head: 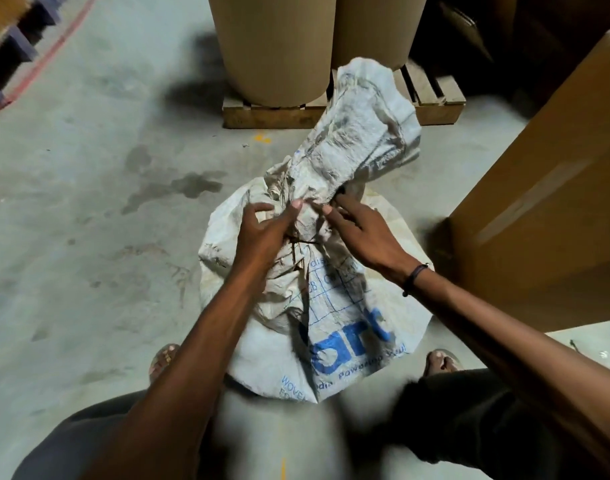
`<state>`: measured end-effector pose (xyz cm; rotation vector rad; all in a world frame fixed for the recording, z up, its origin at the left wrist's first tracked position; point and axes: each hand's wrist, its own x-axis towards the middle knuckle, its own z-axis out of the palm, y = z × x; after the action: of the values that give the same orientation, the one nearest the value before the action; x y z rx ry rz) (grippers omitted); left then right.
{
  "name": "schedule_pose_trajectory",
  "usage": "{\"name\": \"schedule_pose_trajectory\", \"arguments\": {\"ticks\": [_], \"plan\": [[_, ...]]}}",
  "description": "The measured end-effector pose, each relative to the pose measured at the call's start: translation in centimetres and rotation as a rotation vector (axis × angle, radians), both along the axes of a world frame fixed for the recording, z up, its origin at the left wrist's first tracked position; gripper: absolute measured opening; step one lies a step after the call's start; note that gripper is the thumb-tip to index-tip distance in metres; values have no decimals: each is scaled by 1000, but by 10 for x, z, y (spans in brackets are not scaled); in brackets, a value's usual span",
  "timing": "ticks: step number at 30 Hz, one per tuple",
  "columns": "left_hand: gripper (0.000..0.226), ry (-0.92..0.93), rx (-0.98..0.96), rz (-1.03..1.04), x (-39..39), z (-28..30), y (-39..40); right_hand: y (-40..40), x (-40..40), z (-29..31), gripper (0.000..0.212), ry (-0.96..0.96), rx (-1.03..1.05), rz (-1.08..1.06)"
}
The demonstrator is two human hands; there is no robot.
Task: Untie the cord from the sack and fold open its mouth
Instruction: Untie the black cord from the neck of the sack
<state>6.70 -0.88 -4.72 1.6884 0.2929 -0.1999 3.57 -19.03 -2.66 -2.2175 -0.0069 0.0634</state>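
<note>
Forearms converge on a woven sack [331, 306] at centre, its neck trailing toward 1 o'clock. Left hand [262, 230] and right hand [362, 233], fingers spread, press the gathered neck without gripping. Step: locating the dark cord [301, 241]; next, pinch its knot.

You have one woven sack [334, 271], two hands — left hand [262, 226] and right hand [360, 233] — and one wristband [414, 277]. Behind stand two cardboard rolls [272, 46] on one wooden pallet [268, 114]. One large carton [546, 188], two sandalled feet [163, 362].
</note>
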Motion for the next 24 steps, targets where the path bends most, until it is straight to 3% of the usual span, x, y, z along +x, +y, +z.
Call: {"name": "schedule_pose_trajectory", "arguments": {"ticks": [3, 4, 6, 11, 18, 21, 24], "plan": [[45, -296, 215, -153, -5, -2, 2, 11, 5, -1, 29, -58, -7, -24], [47, -371, 288, -214, -6, -2, 1, 13, 6, -1, 24, -65, -11, -38], [57, -445, 400, -293, -5, -3, 2, 15, 7, -4, 32, -37, 11, -43], [79, -232, 569, -329, 1, -2, -3, 10, 0, -5, 51, -17, 52, 41], [85, -5, 534, -292, 8, -6, -10, 11, -7, -21, 75, -102, -134, 188], [88, -6, 558, -329, 10, -4, -11, 7, -9, -18, 74, -125, -236, 212], [95, -39, 576, -413, 9, -1, -9, 3, -10, -9, 57, -228, -565, 112]]}}
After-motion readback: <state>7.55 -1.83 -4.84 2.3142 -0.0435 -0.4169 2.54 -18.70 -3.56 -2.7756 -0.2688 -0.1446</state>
